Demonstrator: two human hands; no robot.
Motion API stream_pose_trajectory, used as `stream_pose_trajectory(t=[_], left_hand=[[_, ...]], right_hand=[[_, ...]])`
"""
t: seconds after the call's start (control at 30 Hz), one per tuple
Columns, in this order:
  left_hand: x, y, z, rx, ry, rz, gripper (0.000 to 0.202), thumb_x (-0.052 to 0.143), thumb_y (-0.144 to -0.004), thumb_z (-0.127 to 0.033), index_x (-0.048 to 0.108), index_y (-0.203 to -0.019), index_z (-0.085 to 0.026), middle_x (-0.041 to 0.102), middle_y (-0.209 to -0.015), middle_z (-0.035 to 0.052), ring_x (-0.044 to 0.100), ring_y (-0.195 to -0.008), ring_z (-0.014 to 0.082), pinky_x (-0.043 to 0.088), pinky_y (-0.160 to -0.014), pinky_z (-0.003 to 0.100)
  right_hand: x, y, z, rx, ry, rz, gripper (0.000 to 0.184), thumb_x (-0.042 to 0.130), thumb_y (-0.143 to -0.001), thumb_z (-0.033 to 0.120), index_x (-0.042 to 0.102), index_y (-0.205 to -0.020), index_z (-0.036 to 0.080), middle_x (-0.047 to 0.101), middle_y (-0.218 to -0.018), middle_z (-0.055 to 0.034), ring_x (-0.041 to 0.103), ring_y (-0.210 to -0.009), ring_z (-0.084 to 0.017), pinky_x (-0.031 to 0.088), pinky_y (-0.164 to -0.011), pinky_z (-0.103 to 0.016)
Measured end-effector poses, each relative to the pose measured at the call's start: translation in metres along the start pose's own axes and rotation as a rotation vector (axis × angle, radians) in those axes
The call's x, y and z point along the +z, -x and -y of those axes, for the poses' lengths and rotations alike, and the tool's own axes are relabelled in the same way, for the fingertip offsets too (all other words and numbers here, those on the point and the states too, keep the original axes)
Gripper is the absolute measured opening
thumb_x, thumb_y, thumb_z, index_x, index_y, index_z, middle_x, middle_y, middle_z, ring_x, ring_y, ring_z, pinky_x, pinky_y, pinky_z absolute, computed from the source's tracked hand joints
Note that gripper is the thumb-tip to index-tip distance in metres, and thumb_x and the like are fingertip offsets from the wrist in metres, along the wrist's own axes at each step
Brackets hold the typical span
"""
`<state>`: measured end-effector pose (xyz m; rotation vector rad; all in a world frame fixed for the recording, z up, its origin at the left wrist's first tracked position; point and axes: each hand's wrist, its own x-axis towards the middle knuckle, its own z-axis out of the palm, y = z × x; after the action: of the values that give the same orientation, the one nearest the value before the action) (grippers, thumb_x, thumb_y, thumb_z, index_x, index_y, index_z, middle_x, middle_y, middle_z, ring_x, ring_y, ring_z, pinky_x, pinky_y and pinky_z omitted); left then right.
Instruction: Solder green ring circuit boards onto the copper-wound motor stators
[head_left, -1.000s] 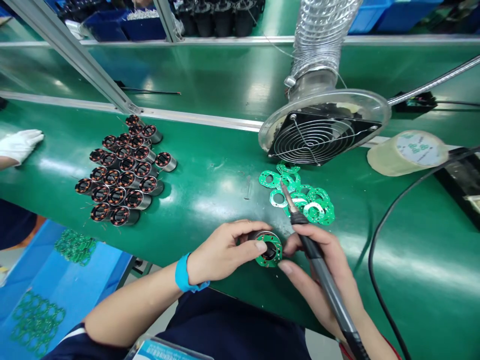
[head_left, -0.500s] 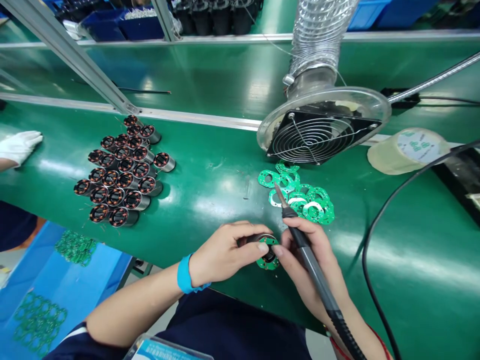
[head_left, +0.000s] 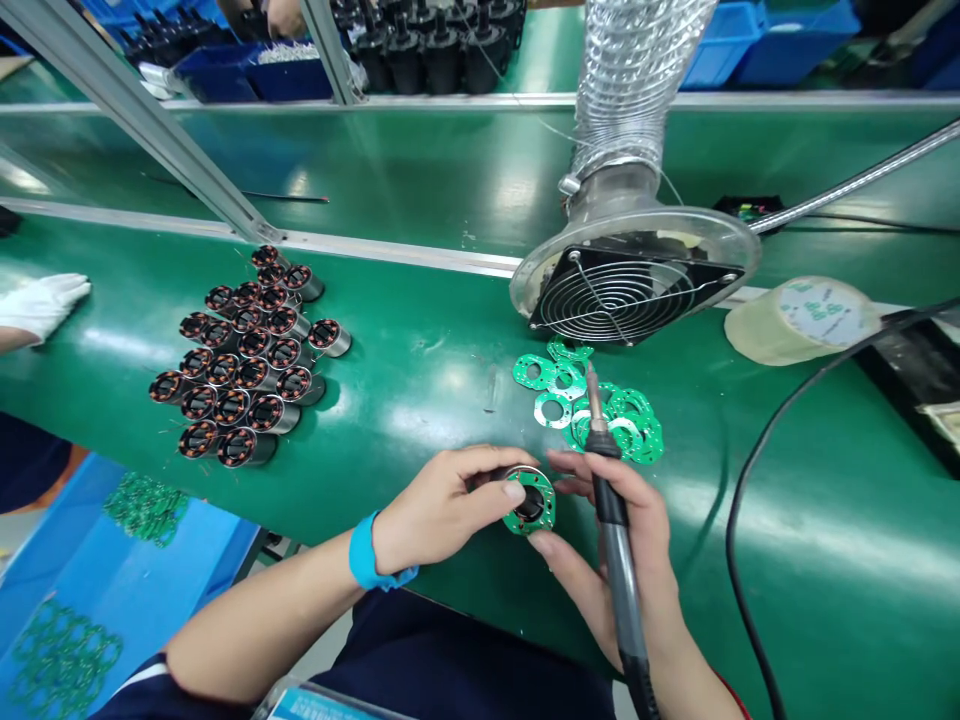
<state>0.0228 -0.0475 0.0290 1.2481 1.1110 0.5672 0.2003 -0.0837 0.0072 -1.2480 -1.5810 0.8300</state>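
Note:
My left hand (head_left: 442,505) is closed around a motor stator with a green ring-shaped circuit board (head_left: 545,512) on its end; the thumb presses on the board's face. In my right hand (head_left: 630,530) is a soldering iron (head_left: 616,545), its tip pointing up and away from the board. The right thumb is at the lower edge of the board, while the other fingers wrap the iron's grip. Beyond the hands lies a loose pile of green ring boards (head_left: 637,420). To the left stand several metal stators (head_left: 253,375) with copper windings, grouped upright.
A fume extractor fan (head_left: 622,295) on a clear duct hangs behind the boards. A tape roll (head_left: 802,320) and a black cable (head_left: 739,520) are at right. A co-worker's white-gloved hand (head_left: 45,305) rests at far left, above a blue bin (head_left: 187,590) holding more boards.
The soldering iron has swung more upright, its tip shifting right. My right thumb has slid from the board's face to its lower edge, and the right fingers have opened away slightly.

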Motion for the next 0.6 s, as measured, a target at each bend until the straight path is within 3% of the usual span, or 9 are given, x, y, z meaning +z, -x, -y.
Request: stream_pose_trajectory(t=[0.07, 0.2, 0.3, 0.4, 0.5, 0.6], left_hand=[[0.000, -0.002, -0.002, 0.026, 0.038, -0.001, 0.031, 0.054, -0.087, -0.032, 0.071, -0.108, -0.016, 0.072, -0.102, 0.0063, 0.062, -0.091, 0.0188, 0.051, -0.082, 0.030], [0.001, -0.005, -0.004, 0.033, 0.041, 0.019, 0.030, 0.052, -0.090, -0.033, 0.071, -0.107, -0.017, 0.072, -0.099, 0.0057, 0.063, -0.096, 0.0201, 0.050, -0.088, 0.031], [0.002, -0.009, -0.004, 0.007, 0.012, 0.027, 0.033, 0.053, -0.089, -0.034, 0.071, -0.109, -0.015, 0.072, -0.099, 0.0067, 0.063, -0.096, 0.0212, 0.050, -0.088, 0.033], [-0.001, -0.016, -0.006, 0.011, 0.005, 0.012, 0.034, 0.056, -0.085, -0.034, 0.071, -0.110, -0.017, 0.073, -0.103, 0.0063, 0.064, -0.095, 0.0202, 0.051, -0.086, 0.033], [-0.021, -0.034, -0.012, 0.035, -0.016, -0.134, 0.031, 0.061, -0.080, -0.035, 0.074, -0.103, -0.017, 0.074, -0.101, 0.0055, 0.064, -0.091, 0.0194, 0.052, -0.081, 0.031], [-0.059, -0.070, -0.017, 0.036, 0.009, -0.438, 0.040, 0.062, -0.077, -0.040, 0.072, -0.104, -0.013, 0.074, -0.096, 0.0078, 0.062, -0.077, 0.0167, 0.050, -0.065, 0.026]], right_hand=[[0.000, 0.000, 0.000, -0.055, 0.028, 0.034, 0.047, 0.066, -0.086, 0.027, 0.046, -0.129, 0.029, 0.064, -0.118, -0.0086, 0.066, -0.105, -0.023, 0.057, -0.087, -0.042], [0.004, -0.003, -0.001, -0.177, 0.049, 0.031, 0.042, 0.062, -0.088, 0.018, 0.048, -0.125, 0.031, 0.069, -0.111, -0.0069, 0.067, -0.104, -0.024, 0.058, -0.083, -0.042], [0.006, -0.005, -0.003, -0.184, 0.088, 0.005, 0.042, 0.060, -0.089, 0.019, 0.046, -0.127, 0.031, 0.070, -0.112, -0.0069, 0.067, -0.104, -0.024, 0.057, -0.083, -0.040], [-0.009, -0.010, -0.004, -0.187, 0.192, 0.034, 0.042, 0.059, -0.091, 0.026, 0.044, -0.130, 0.028, 0.069, -0.114, -0.0090, 0.066, -0.107, -0.026, 0.056, -0.087, -0.044], [-0.044, -0.018, -0.014, -0.253, 0.438, 0.036, 0.034, 0.056, -0.092, 0.029, 0.051, -0.125, 0.026, 0.071, -0.106, -0.0090, 0.068, -0.096, -0.026, 0.055, -0.084, -0.043], [-0.089, -0.034, -0.038, -0.255, 0.675, -0.089, 0.023, 0.052, -0.093, 0.027, 0.058, -0.115, 0.023, 0.071, -0.093, -0.0095, 0.067, -0.081, -0.023, 0.054, -0.073, -0.038]])
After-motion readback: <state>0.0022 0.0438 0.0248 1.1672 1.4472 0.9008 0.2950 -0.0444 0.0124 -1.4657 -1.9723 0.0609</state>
